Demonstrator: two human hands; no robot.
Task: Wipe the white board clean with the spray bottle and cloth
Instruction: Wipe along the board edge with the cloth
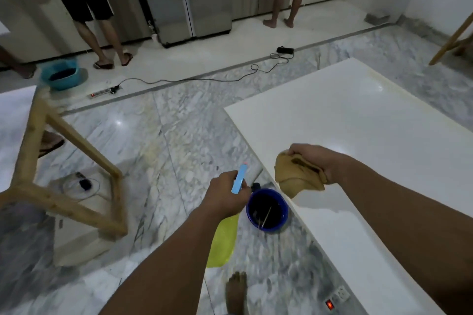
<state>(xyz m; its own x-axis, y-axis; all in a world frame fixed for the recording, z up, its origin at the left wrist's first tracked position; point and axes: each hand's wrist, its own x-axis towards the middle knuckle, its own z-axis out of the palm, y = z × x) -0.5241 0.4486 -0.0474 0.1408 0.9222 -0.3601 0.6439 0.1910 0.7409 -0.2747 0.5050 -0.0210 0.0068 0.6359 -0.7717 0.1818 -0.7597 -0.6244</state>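
over white board (358,120) edge | right hand (313,158) grips crumpled tan cloth (294,176)

The spray bottle (223,238) is mostly hidden behind the left hand (226,193) and forearm, so only its blue trigger and part of the yellow body show. The white board (358,135) runs off the right edge of the frame, its far corner unseen. At the top, two standing people (87,7) are cut off above the waist.

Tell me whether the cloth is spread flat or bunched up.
Bunched: the cloth hangs crumpled from the right hand, above the white board.
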